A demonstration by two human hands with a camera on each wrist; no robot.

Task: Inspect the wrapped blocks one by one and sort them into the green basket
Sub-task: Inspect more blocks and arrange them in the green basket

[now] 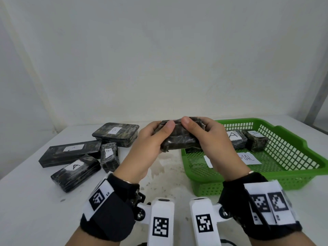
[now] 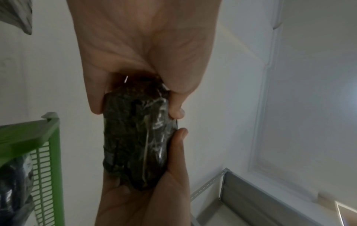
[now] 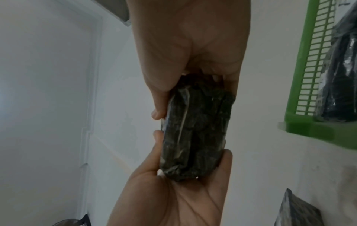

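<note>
I hold one dark wrapped block [image 1: 179, 137] up above the table between both hands, no label showing on it. My left hand [image 1: 162, 132] grips its left end, thumb on top. My right hand [image 1: 197, 128] grips its right end the same way. In the left wrist view the block [image 2: 135, 137] runs lengthwise between the two palms; the right wrist view shows the same block [image 3: 195, 134]. The green basket [image 1: 284, 173] sits to the right, holding two blocks labelled A [image 1: 234, 137] [image 1: 255, 139].
Several wrapped blocks lie at the left on the white table [image 1: 35, 201]: a flat one marked B [image 1: 115, 134], a long one marked A [image 1: 71, 153], a small B [image 1: 109, 155] and another A [image 1: 76, 172]. A paper label [image 1: 248, 158] lies in the basket. A wall stands close behind.
</note>
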